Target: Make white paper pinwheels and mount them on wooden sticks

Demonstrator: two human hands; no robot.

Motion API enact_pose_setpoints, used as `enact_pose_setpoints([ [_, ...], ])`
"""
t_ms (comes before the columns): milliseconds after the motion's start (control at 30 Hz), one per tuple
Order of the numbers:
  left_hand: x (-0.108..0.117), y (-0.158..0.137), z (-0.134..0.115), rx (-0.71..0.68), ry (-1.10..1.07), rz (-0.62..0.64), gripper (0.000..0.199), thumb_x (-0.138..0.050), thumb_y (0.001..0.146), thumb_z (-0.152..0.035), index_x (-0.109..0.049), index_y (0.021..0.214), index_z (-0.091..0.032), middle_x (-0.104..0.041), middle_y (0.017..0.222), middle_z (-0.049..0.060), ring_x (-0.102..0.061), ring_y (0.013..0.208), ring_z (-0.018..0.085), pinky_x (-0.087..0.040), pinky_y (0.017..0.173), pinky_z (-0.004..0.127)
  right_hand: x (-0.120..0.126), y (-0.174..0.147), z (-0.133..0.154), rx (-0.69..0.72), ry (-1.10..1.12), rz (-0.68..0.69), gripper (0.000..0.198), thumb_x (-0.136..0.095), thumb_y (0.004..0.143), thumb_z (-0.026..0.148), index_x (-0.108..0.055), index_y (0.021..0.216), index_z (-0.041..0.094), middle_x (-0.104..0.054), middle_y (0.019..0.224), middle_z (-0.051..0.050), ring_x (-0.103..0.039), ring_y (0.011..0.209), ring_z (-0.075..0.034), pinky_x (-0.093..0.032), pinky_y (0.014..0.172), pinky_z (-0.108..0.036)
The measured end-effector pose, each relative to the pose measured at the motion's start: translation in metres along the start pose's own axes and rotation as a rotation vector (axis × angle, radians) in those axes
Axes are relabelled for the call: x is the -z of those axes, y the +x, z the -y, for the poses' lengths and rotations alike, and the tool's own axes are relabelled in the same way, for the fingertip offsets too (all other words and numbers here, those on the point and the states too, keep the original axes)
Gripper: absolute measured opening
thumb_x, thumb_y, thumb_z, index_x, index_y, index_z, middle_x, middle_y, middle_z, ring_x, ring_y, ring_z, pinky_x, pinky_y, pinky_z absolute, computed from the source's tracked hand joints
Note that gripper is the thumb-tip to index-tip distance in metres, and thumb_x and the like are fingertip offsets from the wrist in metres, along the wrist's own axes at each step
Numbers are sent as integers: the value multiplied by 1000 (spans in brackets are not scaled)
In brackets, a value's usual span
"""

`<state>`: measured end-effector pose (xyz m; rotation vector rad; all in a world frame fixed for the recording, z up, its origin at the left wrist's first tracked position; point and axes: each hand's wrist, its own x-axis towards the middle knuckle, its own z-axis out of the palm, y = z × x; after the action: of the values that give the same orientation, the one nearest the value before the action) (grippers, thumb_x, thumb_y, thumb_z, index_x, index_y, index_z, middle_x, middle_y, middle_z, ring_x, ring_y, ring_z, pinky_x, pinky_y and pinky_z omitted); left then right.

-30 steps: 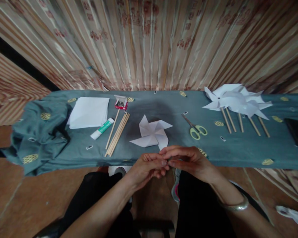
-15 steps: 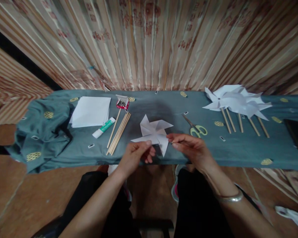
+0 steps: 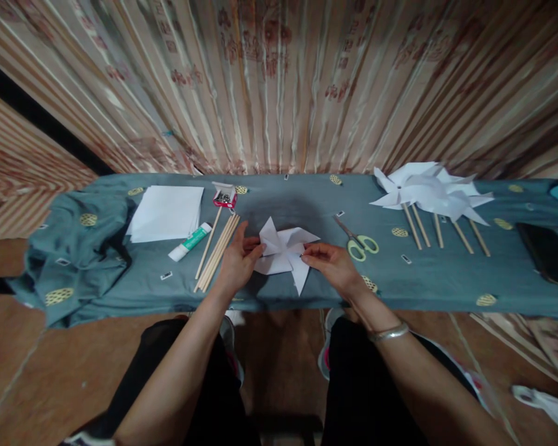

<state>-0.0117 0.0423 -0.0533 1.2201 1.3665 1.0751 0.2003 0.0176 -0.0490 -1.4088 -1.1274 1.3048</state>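
A folded white paper pinwheel (image 3: 285,244) lies on the cloth in front of me, its pointed blades spread around the centre. My left hand (image 3: 240,260) pinches its left edge between thumb and fingers. From the right, my right hand (image 3: 329,261) reaches to the pinwheel near its centre. Its thumb and forefinger are pressed together on a tiny dark thing that looks like a thumbtack (image 3: 301,254); the fingers cover most of it. Left of the pinwheel are several wooden sticks (image 3: 219,255) and a small red open box (image 3: 225,197) of shiny metal tacks.
A stack of white paper (image 3: 167,212) and a glue stick (image 3: 190,241) lie left. Scissors (image 3: 362,244) with pale green handles are right of the pinwheel. Several pinwheels on sticks (image 3: 434,192) and a black phone (image 3: 548,251) lie farther right. The cloth-covered table (image 3: 301,300) is narrow.
My left hand has shifted left and up to the pinwheel's left edge. My right hand has brought the tiny dark thing leftward to the paper. The view has moved slightly.
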Motion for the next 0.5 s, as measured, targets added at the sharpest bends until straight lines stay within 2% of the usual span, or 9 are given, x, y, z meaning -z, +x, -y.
enact_pose_setpoints([
  [100, -3, 2, -5, 60, -110, -13, 82, -74, 67, -28, -39, 141, -14, -70, 86, 6, -67, 84, 22, -51, 79, 34, -2, 0, 1, -20, 31, 11, 22, -80, 56, 36, -69, 66, 19, -71, 75, -1, -64, 76, -17, -50, 77, -33],
  [233, -5, 0, -14, 121, -207, 1, 89, -78, 62, -26, -38, 140, -15, -70, 80, 2, -67, 82, 22, -50, 77, 33, -3, -4, 2, -21, 80, 35, 21, -80, 57, 35, -70, 67, 20, -73, 89, -3, -66, 86, -19, -49, 87, -35],
  [333, -7, -4, -18, 139, -247, 66, 88, -82, 56, -24, -44, 135, -15, -71, 86, 4, -66, 81, 21, -50, 76, 30, -4, -7, 2, -16, 116, 45, 21, -81, 58, 35, -70, 68, 20, -74, 98, -4, -66, 93, -20, -49, 91, -36],
  [400, -7, -7, -19, 114, -271, 131, 76, -83, 52, -22, -55, 122, -14, -71, 91, 5, -66, 82, 20, -49, 76, 29, -5, -9, 2, -15, 140, 47, 20, -81, 58, 34, -70, 68, 21, -74, 100, -4, -66, 93, -20, -49, 90, -36],
  [500, -7, -8, -16, 117, -226, 180, 50, -83, 50, -23, -66, 95, -14, -72, 87, 4, -64, 76, 18, -49, 75, 29, -4, -10, 3, -19, 164, 61, 19, -81, 58, 33, -70, 68, 21, -74, 100, -3, -66, 91, -19, -50, 90, -36],
])
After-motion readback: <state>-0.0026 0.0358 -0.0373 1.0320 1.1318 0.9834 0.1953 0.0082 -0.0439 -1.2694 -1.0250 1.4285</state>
